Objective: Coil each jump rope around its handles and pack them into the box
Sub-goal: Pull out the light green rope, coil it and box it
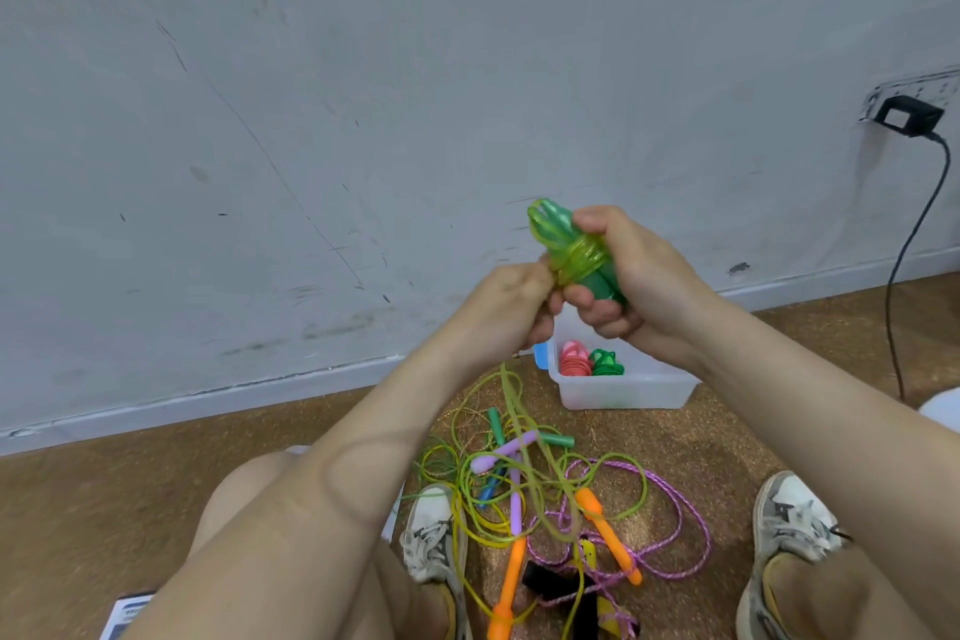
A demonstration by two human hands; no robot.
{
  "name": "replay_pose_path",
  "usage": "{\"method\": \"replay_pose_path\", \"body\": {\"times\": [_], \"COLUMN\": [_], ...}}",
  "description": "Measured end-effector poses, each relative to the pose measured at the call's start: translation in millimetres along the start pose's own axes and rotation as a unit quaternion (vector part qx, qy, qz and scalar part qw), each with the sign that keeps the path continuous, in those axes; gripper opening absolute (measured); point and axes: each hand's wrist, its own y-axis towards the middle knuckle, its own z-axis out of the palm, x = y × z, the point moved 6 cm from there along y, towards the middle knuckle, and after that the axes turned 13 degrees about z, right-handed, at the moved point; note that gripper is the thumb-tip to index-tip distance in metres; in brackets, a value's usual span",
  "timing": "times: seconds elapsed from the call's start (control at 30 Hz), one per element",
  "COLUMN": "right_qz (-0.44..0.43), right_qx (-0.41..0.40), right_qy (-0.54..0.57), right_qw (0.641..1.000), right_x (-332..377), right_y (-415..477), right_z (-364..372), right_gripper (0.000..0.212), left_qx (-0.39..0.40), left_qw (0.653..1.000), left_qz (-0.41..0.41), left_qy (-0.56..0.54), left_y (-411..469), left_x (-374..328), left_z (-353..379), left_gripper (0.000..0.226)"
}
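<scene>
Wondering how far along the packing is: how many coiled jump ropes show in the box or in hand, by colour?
Green: 2, the part-coiled green jump rope in hand and the green bundle in the plastic box
Pink: 1, the pink bundle in the box
Total: 3

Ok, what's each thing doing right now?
Green rope: partly wound round its handles, tail hanging down.
Right hand: grips the handles.
Left hand: pinches the rope.
Box: open, two coiled ropes inside.
Floor ropes: loose, tangled.
Charger: plugged in.
</scene>
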Motion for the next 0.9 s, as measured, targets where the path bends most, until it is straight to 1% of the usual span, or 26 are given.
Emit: {"method": "replay_pose_path", "body": {"times": [0.03,0.07,0.1,0.13,0.17,0.2,0.27,0.3,0.37,0.4,0.47,0.5,0.53,0.57,0.6,0.63,0.7,0.8,0.83,0.9], "right_qz": [-0.002,-0.006,-0.009,-0.016,-0.026,-0.04,-0.067,-0.07,-0.059,-0.052,-0.054,-0.057,-0.054,-0.041,-0.02,-0.001,0.02,0.011,-0.001,-0.024], "right_qx": [-0.029,-0.068,-0.11,-0.146,-0.174,-0.196,-0.223,-0.228,-0.223,-0.213,-0.183,-0.161,-0.13,-0.093,-0.055,-0.027,0.0,0.034,0.045,0.052], "right_qy": [-0.007,-0.033,-0.069,-0.107,-0.144,-0.177,-0.241,-0.278,-0.363,-0.398,-0.444,-0.451,-0.441,-0.408,-0.362,-0.318,-0.268,-0.275,-0.284,-0.291], "right_qw": [1.0,0.997,0.992,0.983,0.974,0.964,0.942,0.93,0.903,0.891,0.876,0.876,0.887,0.907,0.93,0.948,0.963,0.961,0.958,0.955], "right_x": [-1,-2,-3,-4,-3,-2,2,3,0,-2,-7,-9,-11,-14,-16,-17,-16,-14,-14,-13], "right_y": [2,4,5,5,5,6,6,7,9,10,12,12,11,9,7,4,-2,-5,-7,-9], "right_z": [-6,-12,-18,-23,-28,-31,-36,-37,-37,-35,-26,-20,-13,-8,-3,0,2,5,8,10], "right_gripper": [0.028,0.024,0.022,0.021,0.022,0.022,0.024,0.024,0.025,0.027,0.039,0.046,0.052,0.055,0.059,0.063,0.074,0.089,0.089,0.076], "left_qx": [0.02,0.046,0.076,0.098,0.111,0.106,0.088,0.083,0.081,0.074,0.047,0.017,-0.002,-0.027,-0.058,-0.088,-0.119,-0.124,-0.112,-0.054], "left_qw": [0.997,0.983,0.948,0.895,0.844,0.813,0.777,0.768,0.762,0.757,0.739,0.749,0.793,0.85,0.9,0.933,0.96,0.981,0.987,0.997], "left_qz": [0.018,0.046,0.079,0.113,0.147,0.179,0.232,0.256,0.305,0.348,0.412,0.424,0.4,0.353,0.302,0.253,0.185,0.115,0.092,0.042], "left_qy": [0.071,0.173,0.299,0.42,0.504,0.544,0.578,0.581,0.565,0.548,0.532,0.508,0.459,0.389,0.309,0.24,0.171,0.096,0.063,-0.03], "left_y": [-2,-3,-5,-7,-10,-12,-16,-17,-20,-22,-25,-25,-23,-19,-15,-11,-5,1,2,3], "left_x": [0,-1,-2,-3,-7,-14,-27,-33,-45,-51,-61,-64,-62,-57,-52,-45,-35,-27,-22,-10], "left_z": [0,0,2,3,5,6,8,9,13,13,11,7,-1,-10,-18,-25,-32,-34,-34,-29], "left_gripper": [0.036,0.03,0.025,0.024,0.022,0.021,0.022,0.023,0.022,0.019,0.014,0.014,0.015,0.014,0.014,0.016,0.021,0.021,0.022,0.026]}}
